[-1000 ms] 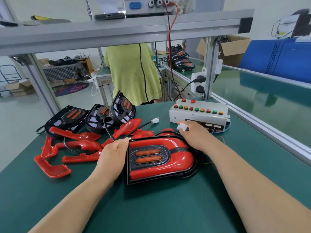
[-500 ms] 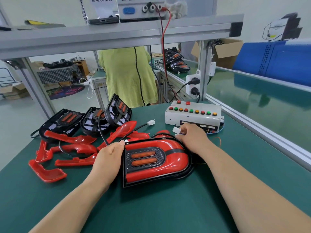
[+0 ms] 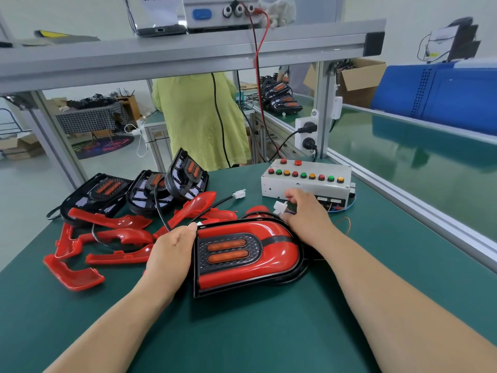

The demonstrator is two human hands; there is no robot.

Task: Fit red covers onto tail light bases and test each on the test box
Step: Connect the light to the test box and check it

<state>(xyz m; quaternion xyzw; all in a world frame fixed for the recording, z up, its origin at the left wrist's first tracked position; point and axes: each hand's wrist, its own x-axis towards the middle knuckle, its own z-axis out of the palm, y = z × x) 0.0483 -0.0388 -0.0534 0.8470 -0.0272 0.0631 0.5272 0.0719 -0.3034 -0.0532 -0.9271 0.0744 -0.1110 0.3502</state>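
Fingers of L hand point(image 3: 172, 254) gripped covered tail light point(image 3: 250, 254) near test box point(image 3: 306, 181); fingers of R hand point(image 3: 306, 216) pinched white connector point(image 3: 279, 205) just beside box.

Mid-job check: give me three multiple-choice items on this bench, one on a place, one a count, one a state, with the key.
1. Where does the test box stand relative to the covered tail light? A) beyond it, to the right B) on the overhead shelf C) left of it
2. How many bare black bases are on this table? A) one B) three C) six
3. What is the right hand doing? A) lying flat, empty B) gripping a loose red cover C) pinching a white connector
Key: 1 A, the box sits past the light's rounded end; 2 B, three are grouped at rear left; 3 C, it holds the connector at the box's front.
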